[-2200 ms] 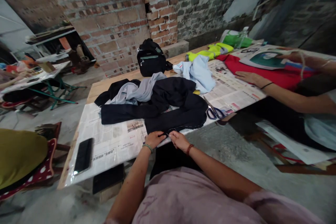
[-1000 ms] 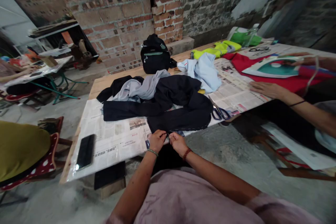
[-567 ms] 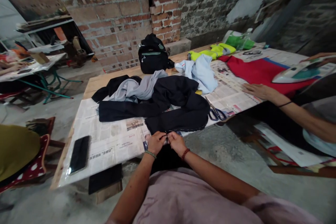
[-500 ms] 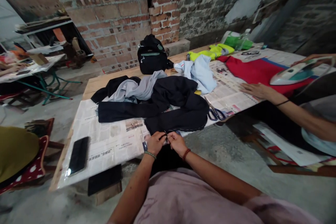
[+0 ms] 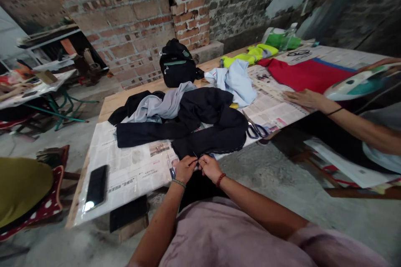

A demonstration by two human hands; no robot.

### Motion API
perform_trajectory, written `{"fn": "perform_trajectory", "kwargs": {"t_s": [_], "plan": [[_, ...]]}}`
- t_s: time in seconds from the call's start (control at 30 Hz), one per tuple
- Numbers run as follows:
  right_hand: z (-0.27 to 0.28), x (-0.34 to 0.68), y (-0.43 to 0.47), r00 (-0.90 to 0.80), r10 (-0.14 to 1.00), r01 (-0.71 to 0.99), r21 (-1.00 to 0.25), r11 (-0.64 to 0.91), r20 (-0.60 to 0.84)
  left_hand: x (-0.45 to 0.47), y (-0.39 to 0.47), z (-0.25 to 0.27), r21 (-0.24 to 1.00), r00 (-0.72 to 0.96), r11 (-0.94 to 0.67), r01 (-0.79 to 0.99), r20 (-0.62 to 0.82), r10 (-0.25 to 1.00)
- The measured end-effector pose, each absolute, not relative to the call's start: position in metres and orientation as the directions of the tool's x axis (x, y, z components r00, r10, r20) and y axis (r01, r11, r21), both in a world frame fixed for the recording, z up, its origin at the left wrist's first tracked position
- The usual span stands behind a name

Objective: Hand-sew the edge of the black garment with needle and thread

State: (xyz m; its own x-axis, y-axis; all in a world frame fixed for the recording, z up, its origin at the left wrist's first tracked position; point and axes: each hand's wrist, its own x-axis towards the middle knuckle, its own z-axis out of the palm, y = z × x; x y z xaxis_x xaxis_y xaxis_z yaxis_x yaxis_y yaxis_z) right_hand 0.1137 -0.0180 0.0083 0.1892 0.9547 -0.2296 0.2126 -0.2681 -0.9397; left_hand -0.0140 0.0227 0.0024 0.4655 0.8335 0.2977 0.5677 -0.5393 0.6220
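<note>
Meeting at the near edge of the dark garment, the left hand and the right hand are held side by side, fingertips almost touching. Both are drawn closed in a pinch, with the garment's edge gripped; a thin needle-like sliver is seen at the left fingertips, but by which hand it is gripped could not be made out.

Spatial relation: the dark garment is laid just beyond the hands, on the worktop. The long axis of its nearest fold is set left to right, roughly crosswise to the hands. Along its near edge, pale dashed stitches are carried rightward from the pinch; this stretch is nearer to the right hand. The left hand is placed by the fold's left end.

Surroundings, referred to the dark garment: a phone is laid to its left and nearer, on newspaper. Blue-handled scissors are placed just beside its right end. A grey cloth is heaped on its far left part; a light-blue cloth is crumpled beyond its right part. Farther right, red cloth is spread near a co-worker's hand, with an iron at its right end. Beyond the garment, a black bag is stood before a brick wall.
</note>
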Motion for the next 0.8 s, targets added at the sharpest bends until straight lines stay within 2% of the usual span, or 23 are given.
{"fn": "perform_trajectory", "kwargs": {"t_s": [0.07, 0.13, 0.17, 0.23, 0.3, 0.37, 0.43, 0.5, 0.6, 0.67, 0.73, 0.8], "plan": [[0.011, 0.122, -0.022, 0.128, 0.959, 0.251, -0.928, -0.276, -0.251, -0.013, 0.022, 0.003, 0.615, 0.447, -0.531, 0.583, 0.304, 0.842], [0.019, 0.135, -0.029, 0.056, 0.981, 0.375, -0.906, -0.195, -0.187, -0.012, 0.021, 0.003, 0.615, 0.429, -0.524, 0.590, 0.311, 0.848], [0.026, 0.143, -0.033, 0.037, 0.993, 0.452, -0.884, -0.116, -0.111, -0.012, 0.020, 0.003, 0.617, 0.424, -0.524, 0.587, 0.317, 0.849], [0.044, 0.159, -0.038, 0.078, 0.987, 0.586, -0.807, 0.066, 0.138, -0.011, 0.019, 0.003, 0.619, 0.427, -0.532, 0.578, 0.326, 0.844], [0.066, 0.170, -0.036, 0.183, 0.918, 0.672, -0.726, 0.144, 0.353, -0.011, 0.019, 0.004, 0.611, 0.429, -0.542, 0.578, 0.337, 0.838], [0.087, 0.176, -0.029, 0.202, 0.856, 0.725, -0.661, 0.196, 0.476, -0.011, 0.019, 0.005, 0.599, 0.423, -0.546, 0.586, 0.349, 0.836], [0.101, 0.178, -0.018, 0.158, 0.835, 0.752, -0.612, 0.244, 0.527, -0.011, 0.019, 0.005, 0.590, 0.417, -0.545, 0.596, 0.353, 0.838], [0.105, 0.176, -0.006, 0.136, 0.843, 0.737, -0.622, 0.265, 0.520, -0.011, 0.019, 0.005, 0.583, 0.422, -0.546, 0.602, 0.348, 0.837], [0.096, 0.172, 0.011, 0.136, 0.897, 0.672, -0.705, 0.229, 0.421, -0.011, 0.021, 0.004, 0.572, 0.445, -0.562, 0.597, 0.347, 0.826], [0.086, 0.168, 0.023, 0.086, 0.956, 0.677, -0.721, 0.150, 0.280, -0.010, 0.023, 0.003, 0.564, 0.454, -0.571, 0.597, 0.350, 0.820], [0.077, 0.162, 0.033, -0.016, 0.997, 0.731, -0.680, 0.063, 0.075, -0.009, 0.024, 0.002, 0.553, 0.452, -0.578, 0.600, 0.362, 0.815], [0.070, 0.157, 0.040, -0.093, 0.991, 0.781, -0.624, 0.016, -0.091, -0.009, 0.026, 0.000, 0.543, 0.447, -0.587, 0.601, 0.380, 0.810]]}}
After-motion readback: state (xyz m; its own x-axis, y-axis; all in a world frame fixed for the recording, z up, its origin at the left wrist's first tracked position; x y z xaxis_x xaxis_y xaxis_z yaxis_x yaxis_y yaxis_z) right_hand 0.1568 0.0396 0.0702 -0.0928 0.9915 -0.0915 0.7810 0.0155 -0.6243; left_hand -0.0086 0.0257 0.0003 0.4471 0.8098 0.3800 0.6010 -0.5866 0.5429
